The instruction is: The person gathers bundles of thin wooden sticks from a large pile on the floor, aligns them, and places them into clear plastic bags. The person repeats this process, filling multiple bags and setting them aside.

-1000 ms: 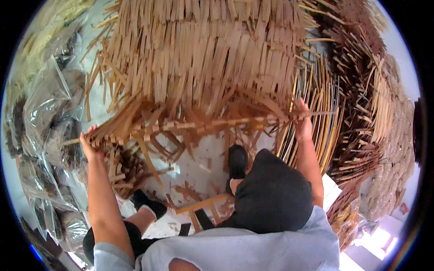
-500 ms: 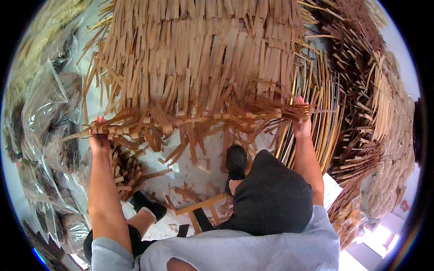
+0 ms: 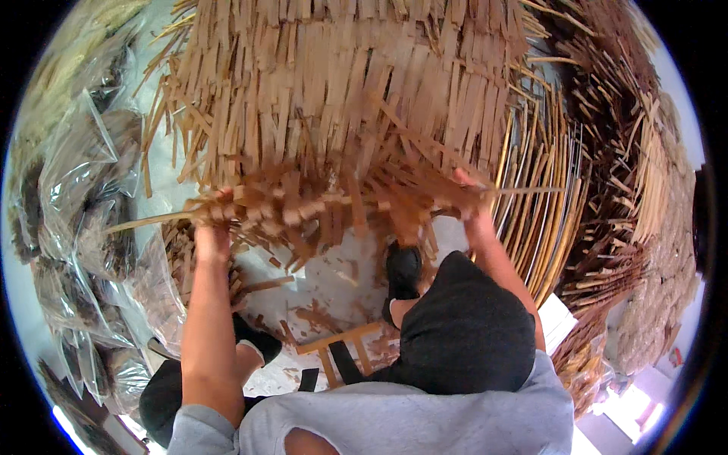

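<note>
A thin stick (image 3: pixel 155 221) lies crosswise in front of me, with many flat brown strips (image 3: pixel 299 208) looped over it and hanging down in a loose fringe. My left hand (image 3: pixel 213 231) is wrapped round its left part, and the bare stick end sticks out past the fist. Toward the other end, my right hand (image 3: pixel 476 216) grips the stick and strips, its fingers partly hidden and blurred. Just beyond lies a wide layered pile of brown strip thatch (image 3: pixel 341 91), whose near edge the held fringe overlaps in view.
Long yellowish sticks (image 3: pixel 546 220) lie on the right beside stacked dark brown strip bundles (image 3: pixel 607 144). Clear plastic bags (image 3: pixel 83 189) line the left. A small wooden stool (image 3: pixel 337 339) stands between my legs, with strip scraps (image 3: pixel 318 315) on the floor. A white sheet (image 3: pixel 556 322) lies near my right elbow.
Both hands have slid inward along the stick, the left toward the right and the right toward the left. The strips are bunched closer together and blurred.
</note>
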Demonstrator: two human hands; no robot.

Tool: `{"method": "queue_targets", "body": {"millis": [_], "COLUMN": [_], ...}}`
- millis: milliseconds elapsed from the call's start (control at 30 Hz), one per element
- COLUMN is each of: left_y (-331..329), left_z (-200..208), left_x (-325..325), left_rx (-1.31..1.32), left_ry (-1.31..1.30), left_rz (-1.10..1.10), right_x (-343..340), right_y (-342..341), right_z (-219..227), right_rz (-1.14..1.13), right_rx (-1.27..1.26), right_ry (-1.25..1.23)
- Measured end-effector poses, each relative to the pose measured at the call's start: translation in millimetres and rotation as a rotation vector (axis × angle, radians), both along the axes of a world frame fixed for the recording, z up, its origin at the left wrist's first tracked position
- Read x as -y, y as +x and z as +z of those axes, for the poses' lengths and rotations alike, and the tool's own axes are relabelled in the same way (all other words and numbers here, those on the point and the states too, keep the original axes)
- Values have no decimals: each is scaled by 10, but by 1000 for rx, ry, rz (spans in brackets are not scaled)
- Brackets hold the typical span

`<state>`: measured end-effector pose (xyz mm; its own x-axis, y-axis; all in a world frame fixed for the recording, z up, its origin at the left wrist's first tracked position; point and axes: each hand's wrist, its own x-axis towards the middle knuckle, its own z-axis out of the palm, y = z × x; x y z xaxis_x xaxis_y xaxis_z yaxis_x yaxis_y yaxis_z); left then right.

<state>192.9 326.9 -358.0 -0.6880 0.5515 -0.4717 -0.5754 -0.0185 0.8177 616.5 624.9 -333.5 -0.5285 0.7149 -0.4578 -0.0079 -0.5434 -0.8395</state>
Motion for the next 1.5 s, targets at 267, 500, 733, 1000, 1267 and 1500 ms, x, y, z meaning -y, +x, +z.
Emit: {"method": "queue_targets", "body": {"millis": [267,500,733,1000,1267,1500], "left_y": [702,1242,1114,795,1155,2158], "left_z": [-170,630,1159,-445,140,210], "left_x": [-463,-659,-693,-253,-772,-1235], "left_rx": [117,-28,-166,-30,-1363,-1703], "left_ry": [-8,-152,-558,-683,-347,-308], "left_rz": [64,-184,-232,-300,-551,-1059], "right_x": [356,381,714,609,331,561], "right_y": [-631,-649,-883,-760,-262,-419], "right_z": [79,399,499,-295,-514,275], "right_rz": [34,562,349,474,789,1052], "right_rx": [-170,-98,-192,343,904,845], "right_ry": [36,53,-684,-571,1372,814]}}
